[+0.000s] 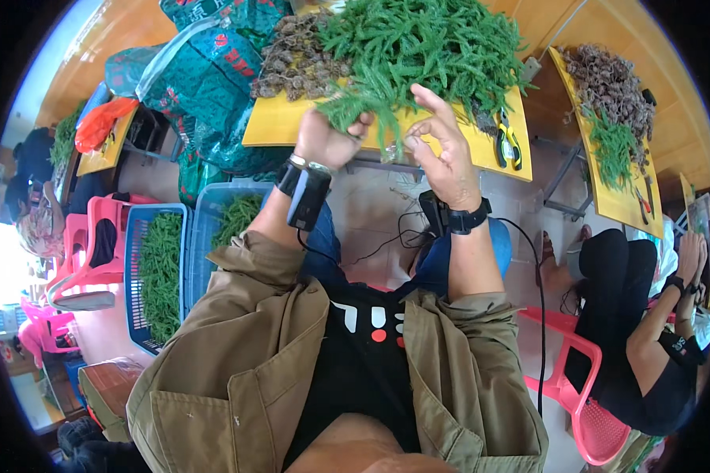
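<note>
My left hand (330, 140) is closed around a green artificial pine sprig (363, 106), whose fronds spread above the fingers and droop to the right. Close beside it my right hand (447, 154) has thumb and forefinger brought together in a pinch, with the other fingers raised. Whatever lies in that pinch is too small to make out. Just beyond both hands, a large heap of similar green sprigs (426, 43) covers much of the yellow table (280, 122). Brown dried-looking clusters (300, 59) lie at its left.
Pliers with yellow-and-black handles (508, 146) lie at the table's right. Blue baskets (134, 276) of green sprigs (162, 276) stand on the floor at left, below green plastic bags (213, 87). A second yellow table (607, 189), a seated person (647, 339) and a pink chair (588, 410) are at right.
</note>
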`<state>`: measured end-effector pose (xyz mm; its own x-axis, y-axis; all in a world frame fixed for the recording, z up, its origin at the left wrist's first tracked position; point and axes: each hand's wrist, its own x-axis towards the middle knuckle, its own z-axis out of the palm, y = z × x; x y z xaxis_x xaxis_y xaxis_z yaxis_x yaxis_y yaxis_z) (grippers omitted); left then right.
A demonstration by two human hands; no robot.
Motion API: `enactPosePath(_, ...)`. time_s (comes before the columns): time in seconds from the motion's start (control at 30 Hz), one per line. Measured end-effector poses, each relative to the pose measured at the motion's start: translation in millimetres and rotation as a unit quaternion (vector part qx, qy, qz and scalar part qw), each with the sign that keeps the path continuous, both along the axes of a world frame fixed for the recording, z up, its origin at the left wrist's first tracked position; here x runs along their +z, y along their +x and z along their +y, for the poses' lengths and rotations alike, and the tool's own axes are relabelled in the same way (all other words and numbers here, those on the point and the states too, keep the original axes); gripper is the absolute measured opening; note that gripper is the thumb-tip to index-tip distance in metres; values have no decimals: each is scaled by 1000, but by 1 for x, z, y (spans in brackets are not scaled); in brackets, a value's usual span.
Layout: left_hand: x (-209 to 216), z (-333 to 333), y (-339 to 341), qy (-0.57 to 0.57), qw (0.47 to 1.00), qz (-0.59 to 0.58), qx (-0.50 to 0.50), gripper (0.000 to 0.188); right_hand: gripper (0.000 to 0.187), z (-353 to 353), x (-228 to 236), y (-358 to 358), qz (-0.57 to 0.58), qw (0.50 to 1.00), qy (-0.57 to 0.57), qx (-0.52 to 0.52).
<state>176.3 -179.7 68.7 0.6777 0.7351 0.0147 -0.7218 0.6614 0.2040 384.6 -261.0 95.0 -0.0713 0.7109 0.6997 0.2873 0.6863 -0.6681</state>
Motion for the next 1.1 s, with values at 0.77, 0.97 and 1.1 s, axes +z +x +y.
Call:
enactPosePath(0.77, -2, -36, 10, 397, 721, 521, 226, 28, 6, 6, -17, 4, -77, 977, -198, 33)
enactPosePath(0.97, -16, -32, 0, 307, 779, 534, 114, 31, 7, 13, -25, -7, -69, 992, -95, 41)
enactPosePath(1.1, -18, -27, -7, 251, 803, 497, 214, 30, 9, 18, -26, -1, 24, 998, -55, 6)
